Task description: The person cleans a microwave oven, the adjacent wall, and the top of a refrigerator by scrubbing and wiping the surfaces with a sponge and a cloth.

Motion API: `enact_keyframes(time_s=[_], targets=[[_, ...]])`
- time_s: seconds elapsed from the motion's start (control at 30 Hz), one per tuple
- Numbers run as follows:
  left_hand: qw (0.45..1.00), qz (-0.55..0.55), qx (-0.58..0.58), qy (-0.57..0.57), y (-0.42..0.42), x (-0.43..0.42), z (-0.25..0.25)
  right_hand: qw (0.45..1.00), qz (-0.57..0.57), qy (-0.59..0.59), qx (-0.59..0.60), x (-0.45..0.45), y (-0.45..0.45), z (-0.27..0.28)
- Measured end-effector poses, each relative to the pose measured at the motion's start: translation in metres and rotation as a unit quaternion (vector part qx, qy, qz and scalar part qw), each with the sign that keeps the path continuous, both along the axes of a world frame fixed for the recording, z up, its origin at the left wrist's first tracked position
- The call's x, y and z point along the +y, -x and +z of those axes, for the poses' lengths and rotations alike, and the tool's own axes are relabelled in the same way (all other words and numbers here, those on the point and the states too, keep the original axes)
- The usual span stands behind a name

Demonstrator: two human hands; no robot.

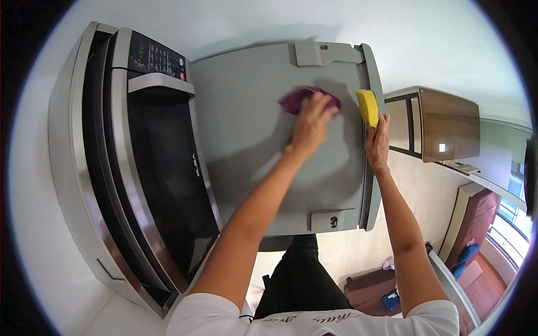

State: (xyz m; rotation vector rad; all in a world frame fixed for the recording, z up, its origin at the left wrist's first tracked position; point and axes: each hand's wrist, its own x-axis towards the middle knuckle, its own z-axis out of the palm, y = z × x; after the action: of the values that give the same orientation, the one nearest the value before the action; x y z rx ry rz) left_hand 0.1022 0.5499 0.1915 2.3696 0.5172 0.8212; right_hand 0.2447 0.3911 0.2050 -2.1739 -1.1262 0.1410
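My left hand [311, 124] is pressed over a dark purple cloth [292, 103] on the grey top surface of an appliance [241, 129]; the hand is slightly blurred by motion. At the right edge of that surface, my right hand [378, 144] holds a yellow sponge [367, 106] between thumb and fingers. The sponge stands near the edge strip, to the right of the cloth and apart from it.
A black and silver microwave [168, 162] stands directly left of the grey surface. Raised hinge covers [328, 54] sit at its far and near right corners. Beyond lie a brown cabinet [451, 124], a tiled floor [412, 187] and reddish-brown sofas [471, 224].
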Motion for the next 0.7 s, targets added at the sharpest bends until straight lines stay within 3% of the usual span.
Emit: enact_keyframes(time_s=[0.2, 0.33, 0.6, 0.67, 0.7], targets=[[0.997, -0.045, 0.011, -0.058, -0.037, -0.013, 0.014, 0.999, -0.034, -0.004, 0.006, -0.010, -0.006, -0.014], [0.991, 0.068, 0.093, -0.073, -0.011, 0.056, 0.016, 0.999, -0.045, 0.003, 0.024, -0.012, -0.010, -0.019], [0.956, 0.209, 0.117, -0.171, 0.011, 0.185, 0.002, 0.999, -0.041, -0.010, 0.020, -0.010, -0.008, -0.013], [0.935, 0.279, 0.173, -0.134, 0.014, 0.196, 0.000, 0.995, -0.062, 0.009, 0.081, -0.010, -0.008, -0.011], [0.931, 0.297, 0.178, -0.114, 0.019, 0.201, -0.001, 0.997, -0.056, 0.004, 0.052, -0.009, -0.008, -0.011]])
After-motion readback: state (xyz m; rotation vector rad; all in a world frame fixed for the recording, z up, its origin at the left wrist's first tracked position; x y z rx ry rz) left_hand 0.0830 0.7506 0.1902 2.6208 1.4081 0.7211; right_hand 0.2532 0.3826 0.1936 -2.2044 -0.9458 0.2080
